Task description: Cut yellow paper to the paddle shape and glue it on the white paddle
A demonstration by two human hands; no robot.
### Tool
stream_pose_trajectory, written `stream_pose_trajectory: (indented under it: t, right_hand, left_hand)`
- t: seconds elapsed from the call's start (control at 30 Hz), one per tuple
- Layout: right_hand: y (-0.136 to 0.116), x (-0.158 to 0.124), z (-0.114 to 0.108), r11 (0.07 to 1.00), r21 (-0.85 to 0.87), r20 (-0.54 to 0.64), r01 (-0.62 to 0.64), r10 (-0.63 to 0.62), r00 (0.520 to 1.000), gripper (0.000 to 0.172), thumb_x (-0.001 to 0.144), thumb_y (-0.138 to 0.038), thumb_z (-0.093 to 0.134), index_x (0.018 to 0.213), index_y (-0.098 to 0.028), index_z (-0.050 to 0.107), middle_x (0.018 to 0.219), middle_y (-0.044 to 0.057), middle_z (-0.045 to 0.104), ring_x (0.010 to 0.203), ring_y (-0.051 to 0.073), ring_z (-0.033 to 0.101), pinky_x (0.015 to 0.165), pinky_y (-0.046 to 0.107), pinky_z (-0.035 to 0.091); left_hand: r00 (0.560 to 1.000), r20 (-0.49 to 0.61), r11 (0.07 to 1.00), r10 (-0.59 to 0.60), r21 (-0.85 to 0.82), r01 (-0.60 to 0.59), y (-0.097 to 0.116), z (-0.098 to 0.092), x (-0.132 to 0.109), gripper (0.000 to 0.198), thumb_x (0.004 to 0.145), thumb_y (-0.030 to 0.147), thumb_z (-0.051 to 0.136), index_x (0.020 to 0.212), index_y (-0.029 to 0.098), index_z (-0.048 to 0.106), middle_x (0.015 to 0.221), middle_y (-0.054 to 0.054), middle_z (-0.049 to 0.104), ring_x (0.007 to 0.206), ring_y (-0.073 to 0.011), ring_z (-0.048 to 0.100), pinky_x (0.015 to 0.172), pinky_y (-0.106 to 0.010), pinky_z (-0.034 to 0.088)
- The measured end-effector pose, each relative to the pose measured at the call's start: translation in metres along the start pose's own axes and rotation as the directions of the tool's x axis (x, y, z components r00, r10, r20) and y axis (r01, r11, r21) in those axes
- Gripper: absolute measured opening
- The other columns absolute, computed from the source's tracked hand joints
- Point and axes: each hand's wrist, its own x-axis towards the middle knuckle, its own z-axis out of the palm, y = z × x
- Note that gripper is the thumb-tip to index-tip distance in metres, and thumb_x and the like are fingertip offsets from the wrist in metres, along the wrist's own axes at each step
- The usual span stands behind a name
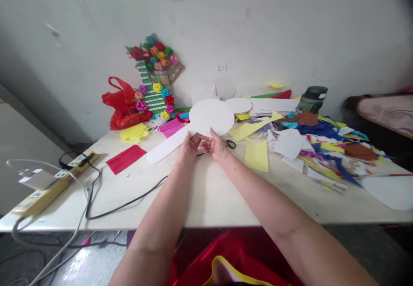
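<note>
Over the middle of the table I hold a white round card (211, 116) by its near edge, with both hands close together. My left hand (189, 147) pinches the lower left of the edge. A long white strip with a rounded end (166, 148) runs from there to the lower left; whether it is joined to the round card I cannot tell. My right hand (215, 145) grips the edge just to the right, thumb on top and fingers curled beneath. Partly hidden behind the right hand, black-handled scissors (230, 144) lie on the table. Yellow paper (257, 156) lies to their right.
Coloured paper scraps (325, 135) heap up at the right, below a dark green-lidded jar (312, 99). A paper-flower decoration (155, 79) leans on the wall beside a red plastic bag (121, 105). At left are red paper (125, 159), a power strip (54, 187) and cables.
</note>
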Motion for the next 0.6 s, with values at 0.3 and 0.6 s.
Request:
stream_pose_trajectory:
  t: [0.3, 0.6]
  right_hand:
    - [-0.0002, 0.0038, -0.0045, 0.982, -0.071, -0.204, 0.177, -0.188, 0.961, 0.019, 0.078, -0.029, 0.057, 0.068, -0.013, 0.057, 0.046, 0.002, 0.059, 0.036, 0.008, 0.047, 0.031, 0.017, 0.035]
    - [-0.0021, 0.0029, -0.0053, 0.989, -0.115, -0.078, 0.095, -0.104, 0.991, 0.023, 0.082, -0.035, 0.054, 0.080, -0.012, 0.055, 0.046, 0.001, 0.060, 0.034, 0.008, 0.048, 0.032, 0.016, 0.036]
  left_hand:
    - [0.999, -0.054, 0.997, 0.006, -0.077, -0.010, 0.0044, -0.0075, 0.0013, 0.024, 0.082, 0.037, 0.052, 0.092, 0.016, 0.057, 0.079, -0.005, 0.068, 0.078, -0.0156, 0.065, 0.086, -0.033, 0.046]
    - [0.999, 0.004, 0.998, 0.038, -0.043, -0.038, 0.0004, -0.0115, 0.0041, 0.014, 0.075, 0.028, 0.062, 0.075, 0.015, 0.057, 0.059, 0.002, 0.059, 0.063, -0.0130, 0.063, 0.079, -0.031, 0.048]
